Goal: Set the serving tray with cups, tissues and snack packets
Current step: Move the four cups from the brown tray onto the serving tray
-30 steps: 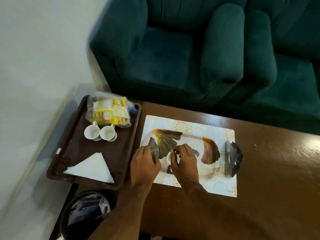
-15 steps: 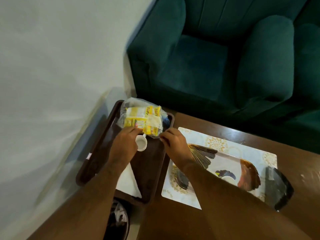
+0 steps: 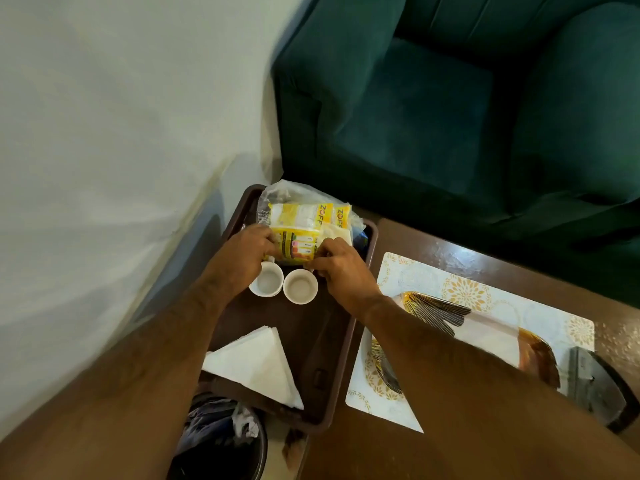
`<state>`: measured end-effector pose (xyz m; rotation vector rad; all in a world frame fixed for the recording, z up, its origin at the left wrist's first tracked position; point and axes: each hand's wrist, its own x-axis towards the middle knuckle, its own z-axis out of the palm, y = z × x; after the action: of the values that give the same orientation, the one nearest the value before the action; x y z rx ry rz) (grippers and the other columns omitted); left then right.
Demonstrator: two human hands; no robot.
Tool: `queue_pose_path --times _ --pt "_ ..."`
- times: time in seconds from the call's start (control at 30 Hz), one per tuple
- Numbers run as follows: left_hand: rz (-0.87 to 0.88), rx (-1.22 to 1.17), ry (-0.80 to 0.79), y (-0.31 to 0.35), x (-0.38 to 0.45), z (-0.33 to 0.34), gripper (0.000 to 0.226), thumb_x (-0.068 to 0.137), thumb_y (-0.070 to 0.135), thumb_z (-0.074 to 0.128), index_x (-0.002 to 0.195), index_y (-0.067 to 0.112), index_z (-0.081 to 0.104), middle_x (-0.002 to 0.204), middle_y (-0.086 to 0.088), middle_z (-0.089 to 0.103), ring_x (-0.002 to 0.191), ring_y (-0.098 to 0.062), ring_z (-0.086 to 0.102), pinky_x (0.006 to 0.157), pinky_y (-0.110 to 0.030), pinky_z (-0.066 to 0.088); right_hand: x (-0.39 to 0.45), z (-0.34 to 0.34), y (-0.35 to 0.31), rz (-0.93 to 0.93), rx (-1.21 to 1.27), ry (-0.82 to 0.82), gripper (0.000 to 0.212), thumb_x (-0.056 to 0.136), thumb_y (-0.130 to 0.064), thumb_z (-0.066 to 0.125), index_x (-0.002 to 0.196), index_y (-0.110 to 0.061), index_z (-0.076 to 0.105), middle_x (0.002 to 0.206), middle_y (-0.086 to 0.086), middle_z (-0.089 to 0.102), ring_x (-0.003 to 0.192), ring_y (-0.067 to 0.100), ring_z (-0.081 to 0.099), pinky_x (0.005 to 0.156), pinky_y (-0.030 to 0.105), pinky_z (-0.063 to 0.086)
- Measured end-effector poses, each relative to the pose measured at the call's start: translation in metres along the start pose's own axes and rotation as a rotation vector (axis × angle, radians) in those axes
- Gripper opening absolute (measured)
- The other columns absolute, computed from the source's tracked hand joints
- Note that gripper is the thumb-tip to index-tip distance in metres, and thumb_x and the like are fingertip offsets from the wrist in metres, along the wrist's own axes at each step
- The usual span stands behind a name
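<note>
At frame centre, my hands (image 3: pixel 294 258) have shifted from the patterned serving tray (image 3: pixel 491 337) to pinch the bagged snack packets (image 3: pixel 304 226), ready for transfer.

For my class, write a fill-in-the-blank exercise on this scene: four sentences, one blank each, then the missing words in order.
1. Both hands, the left hand and the right hand, grip the bag of yellow snack packets on the brown ____.
2. ____ white cups stand just in front of the bag.
3. The folded white tissues form a ____ shape.
4. Behind the wooden table stands an armchair coloured ____.

Missing words: tray; Two; triangle; green
</note>
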<state>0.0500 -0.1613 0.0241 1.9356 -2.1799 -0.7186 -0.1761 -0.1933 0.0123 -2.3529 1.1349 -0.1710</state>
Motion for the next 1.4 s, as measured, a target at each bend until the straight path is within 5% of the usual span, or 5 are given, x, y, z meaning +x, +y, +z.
queue_pose_path --times 0.37,0.57,0.8,1.03,1.4 --pt "0.022 -0.078 -0.039 -0.012 0.004 0.007 0.025 0.084 0.002 0.072 0.108 0.006 0.077 0.116 -0.01 0.061 0.113 -0.025 0.057 0.096 -0.036 0.051 0.008 0.004 -0.001 -0.031 -0.079 0.006 0.032 0.075 -0.022 0.087 0.107 -0.023 0.08 0.108 0.012 0.061 0.105 0.037 0.057 0.083 0.041 0.05" --pt "-0.189 -0.323 0.037 -0.011 -0.009 0.017 0.005 0.094 0.016 0.064 0.098 0.013 0.064 0.103 -0.002 0.062 0.096 -0.021 0.061 0.088 -0.044 0.052 -0.004 0.005 0.001 -0.065 -0.108 0.014 0.029 0.077 -0.016 0.085 0.105 -0.016 0.08 0.097 0.012 0.063 0.095 0.035 0.06 0.076 0.041 0.05" --pt "-0.163 -0.239 0.026 -0.013 -0.021 0.024 0.024 0.098 0.015 0.061 0.118 0.006 0.071 0.125 -0.008 0.06 0.112 -0.016 0.055 0.102 -0.028 0.044 -0.018 0.009 0.001 -0.042 -0.123 0.031 0.032 0.075 -0.012 0.087 0.106 -0.014 0.079 0.095 0.01 0.068 0.092 0.032 0.065 0.074 0.04 0.055" --pt "0.037 -0.036 -0.054 -0.004 -0.026 0.023 0.029 0.094 0.015 0.067 0.122 0.009 0.073 0.128 -0.011 0.063 0.122 -0.025 0.054 0.107 -0.034 0.042 -0.017 0.006 0.002 -0.066 -0.101 -0.033 0.025 0.086 -0.014 0.075 0.111 -0.011 0.077 0.105 0.011 0.066 0.104 0.031 0.061 0.081 0.041 0.053" --pt "0.035 -0.061 -0.072 0.031 -0.027 0.018 0.027 0.095 0.013 0.064 0.12 0.005 0.073 0.129 -0.012 0.062 0.123 -0.025 0.055 0.106 -0.031 0.042 -0.039 -0.016 0.016 -0.119 -0.09 -0.055 0.027 0.083 -0.015 0.079 0.109 -0.01 0.076 0.111 0.013 0.065 0.107 0.033 0.061 0.081 0.038 0.053"
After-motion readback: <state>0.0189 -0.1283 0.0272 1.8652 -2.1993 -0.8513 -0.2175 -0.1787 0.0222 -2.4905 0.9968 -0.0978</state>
